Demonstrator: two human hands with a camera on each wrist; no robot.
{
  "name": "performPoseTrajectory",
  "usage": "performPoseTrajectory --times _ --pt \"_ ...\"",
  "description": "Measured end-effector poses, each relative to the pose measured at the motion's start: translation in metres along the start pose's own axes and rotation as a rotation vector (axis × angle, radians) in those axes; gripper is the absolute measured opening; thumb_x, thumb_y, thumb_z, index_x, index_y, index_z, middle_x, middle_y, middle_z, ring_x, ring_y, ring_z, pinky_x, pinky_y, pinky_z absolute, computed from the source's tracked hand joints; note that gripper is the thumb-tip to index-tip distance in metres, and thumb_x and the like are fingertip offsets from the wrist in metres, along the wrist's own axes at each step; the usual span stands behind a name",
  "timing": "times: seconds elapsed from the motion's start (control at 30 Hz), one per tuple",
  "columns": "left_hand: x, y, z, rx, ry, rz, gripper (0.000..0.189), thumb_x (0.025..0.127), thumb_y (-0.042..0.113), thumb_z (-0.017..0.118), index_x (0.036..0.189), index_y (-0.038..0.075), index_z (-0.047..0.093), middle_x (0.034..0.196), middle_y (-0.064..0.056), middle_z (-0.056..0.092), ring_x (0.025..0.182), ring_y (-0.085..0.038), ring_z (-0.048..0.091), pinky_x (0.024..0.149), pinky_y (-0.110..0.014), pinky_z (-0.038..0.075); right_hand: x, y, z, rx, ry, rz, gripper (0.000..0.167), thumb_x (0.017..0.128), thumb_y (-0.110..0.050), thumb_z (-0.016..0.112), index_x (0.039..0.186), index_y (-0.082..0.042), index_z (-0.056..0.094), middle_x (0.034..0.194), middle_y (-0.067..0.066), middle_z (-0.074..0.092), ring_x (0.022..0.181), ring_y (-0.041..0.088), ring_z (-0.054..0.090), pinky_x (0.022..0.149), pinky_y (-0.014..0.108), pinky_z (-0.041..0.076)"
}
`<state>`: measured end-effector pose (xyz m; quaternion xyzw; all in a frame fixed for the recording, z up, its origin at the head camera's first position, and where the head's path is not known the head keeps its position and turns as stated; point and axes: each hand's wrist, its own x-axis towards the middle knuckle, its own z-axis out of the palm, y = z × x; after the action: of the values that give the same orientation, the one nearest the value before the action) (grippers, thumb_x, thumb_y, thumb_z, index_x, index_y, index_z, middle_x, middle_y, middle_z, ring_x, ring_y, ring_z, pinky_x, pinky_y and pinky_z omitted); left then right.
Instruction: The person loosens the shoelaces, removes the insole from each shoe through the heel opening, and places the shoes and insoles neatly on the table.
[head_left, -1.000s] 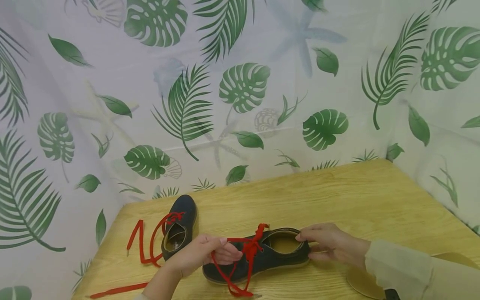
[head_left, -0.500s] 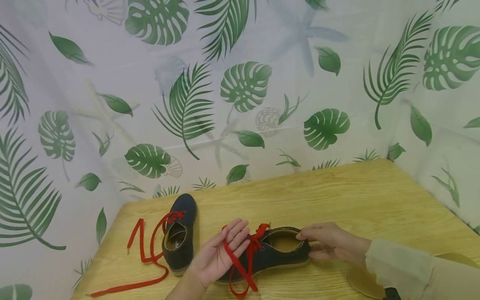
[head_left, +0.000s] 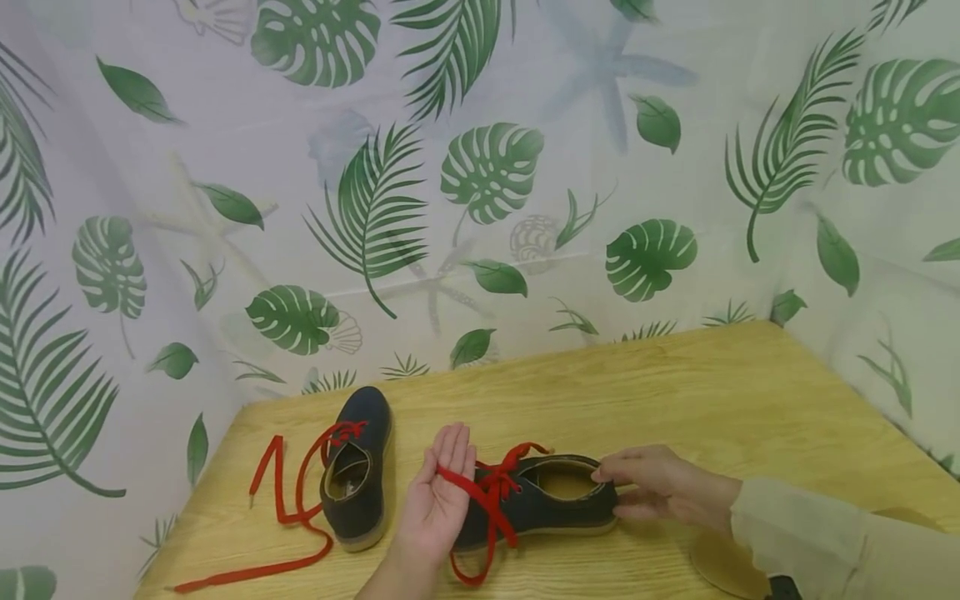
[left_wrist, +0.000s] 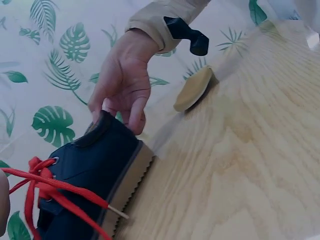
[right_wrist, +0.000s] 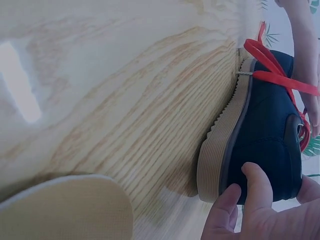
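Note:
A navy shoe (head_left: pixel 551 500) with a red lace (head_left: pixel 491 504) lies lengthwise before me, toe to the left. My right hand (head_left: pixel 667 483) grips its heel, thumb inside the collar and fingers against the back, as the right wrist view (right_wrist: pixel 262 210) shows. My left hand (head_left: pixel 438 508) is palm up beside the toe, fingers straight, covering part of the toe. One strand of the lace runs across that palm. In the left wrist view a metal-tipped lace end (left_wrist: pixel 119 212) hangs over the side of the shoe.
A second navy shoe (head_left: pixel 360 475) stands to the left, toe away from me. Its long red lace (head_left: pixel 255 573) trails over the wooden table (head_left: pixel 675 392). A beige insole (left_wrist: pixel 194 89) lies by my right forearm. Leaf-patterned cloth (head_left: pixel 480 250) hangs behind.
My left hand has let go of the lace, opened palm up and drawn back a little to the left. The strand now drapes over the palm. My right hand stays at the heel.

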<state>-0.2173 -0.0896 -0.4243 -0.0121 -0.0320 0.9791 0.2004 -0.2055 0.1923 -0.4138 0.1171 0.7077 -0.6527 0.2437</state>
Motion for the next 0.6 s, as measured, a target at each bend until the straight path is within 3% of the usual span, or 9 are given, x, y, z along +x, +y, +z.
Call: performPoseTrajectory --times 0.2,0.4,0.6 --pt "-0.002 0.011 0.006 -0.095 -0.064 0.023 0.054 0.103 0.03 0.025 0.151 0.032 0.001 0.155 0.015 0.001 0.142 -0.001 0.002 0.116 -0.023 0.006 0.001 0.0 0.0 0.02 0.006 0.014 0.021 0.095 -0.014 0.056 0.106 0.001 0.066 0.11 0.014 0.06 0.076 0.015 0.065 0.059 0.021 0.055" --pt "-0.001 0.011 0.013 -0.086 -0.075 0.026 0.054 0.103 0.029 0.027 0.152 0.031 0.004 0.155 0.014 0.003 0.143 -0.002 0.003 0.116 -0.024 0.005 0.001 -0.001 0.001 0.015 0.027 0.018 0.022 0.094 -0.013 0.056 0.107 0.002 0.066 0.111 0.016 0.06 0.076 0.014 0.065 0.062 0.023 0.056" --pt "-0.003 0.025 0.013 -0.112 -0.086 0.071 0.056 0.103 0.027 0.028 0.151 0.034 0.001 0.155 0.017 0.001 0.142 0.0 0.001 0.116 -0.024 0.003 0.002 0.0 0.003 0.035 0.059 0.038 0.025 0.09 -0.012 0.061 0.11 0.003 0.064 0.114 0.021 0.058 0.076 0.017 0.068 0.064 0.026 0.057"
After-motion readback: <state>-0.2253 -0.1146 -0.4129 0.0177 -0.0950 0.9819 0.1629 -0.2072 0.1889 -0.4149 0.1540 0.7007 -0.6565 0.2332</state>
